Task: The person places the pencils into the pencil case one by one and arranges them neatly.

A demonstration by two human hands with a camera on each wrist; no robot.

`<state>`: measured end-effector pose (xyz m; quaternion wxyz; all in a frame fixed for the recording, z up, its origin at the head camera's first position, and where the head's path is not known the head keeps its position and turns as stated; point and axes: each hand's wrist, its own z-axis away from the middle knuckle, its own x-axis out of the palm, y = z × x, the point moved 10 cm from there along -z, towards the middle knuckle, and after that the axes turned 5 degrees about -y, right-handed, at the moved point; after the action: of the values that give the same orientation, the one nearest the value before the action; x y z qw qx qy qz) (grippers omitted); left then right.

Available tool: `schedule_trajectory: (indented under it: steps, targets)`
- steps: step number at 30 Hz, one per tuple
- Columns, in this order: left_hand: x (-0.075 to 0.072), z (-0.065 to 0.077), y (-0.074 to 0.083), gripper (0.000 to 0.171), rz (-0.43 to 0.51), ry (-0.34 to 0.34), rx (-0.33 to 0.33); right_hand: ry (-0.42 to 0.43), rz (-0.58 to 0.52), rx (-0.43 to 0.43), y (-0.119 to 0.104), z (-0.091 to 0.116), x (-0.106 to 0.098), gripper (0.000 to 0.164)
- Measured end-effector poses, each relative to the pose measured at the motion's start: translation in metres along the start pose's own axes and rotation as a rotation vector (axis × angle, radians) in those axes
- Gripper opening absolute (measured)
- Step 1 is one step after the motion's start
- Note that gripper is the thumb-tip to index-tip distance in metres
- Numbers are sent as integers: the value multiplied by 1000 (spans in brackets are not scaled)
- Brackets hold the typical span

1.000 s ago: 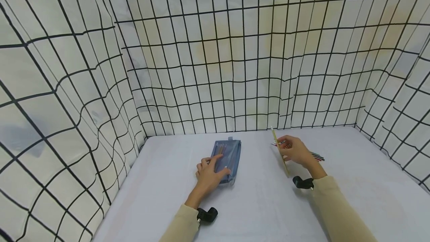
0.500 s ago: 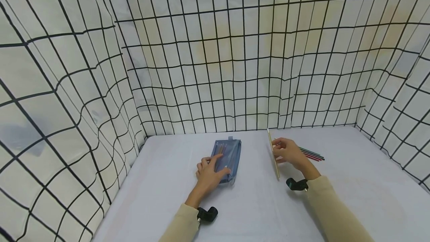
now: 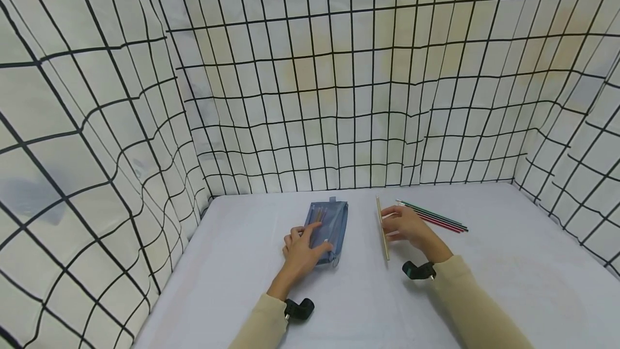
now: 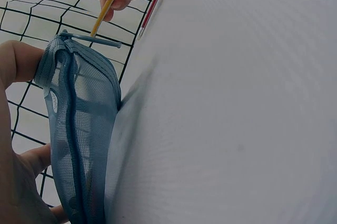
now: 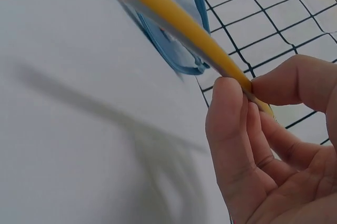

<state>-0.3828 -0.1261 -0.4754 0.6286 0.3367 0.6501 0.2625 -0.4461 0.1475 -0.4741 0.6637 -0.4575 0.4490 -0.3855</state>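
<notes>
Head view: my left hand (image 3: pixel 300 256) rests, fingers spread, on a rectangular blue mesh pouch (image 3: pixel 334 222); to its right, my right hand (image 3: pixel 407 228) pinches a long, slim yellow pencil (image 3: pixel 382 229)

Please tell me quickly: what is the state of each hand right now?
Left hand: open, resting on the blue mesh pouch.
Right hand: closed, holding a yellow pencil.

Near the far edge of the table (image 3: pixel 358 306), the pouch (image 3: pixel 336 225) lies left of the pencils (image 3: pixel 438 217), the held pencil (image 3: pixel 381 222) between.
</notes>
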Motion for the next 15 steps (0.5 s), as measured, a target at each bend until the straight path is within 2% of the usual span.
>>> schedule_trajectory:
  steps: [15]
  targets:
    - [-1, 1, 2, 68, 2, 2, 6, -60, -96, 44, 6, -1, 27, 39]
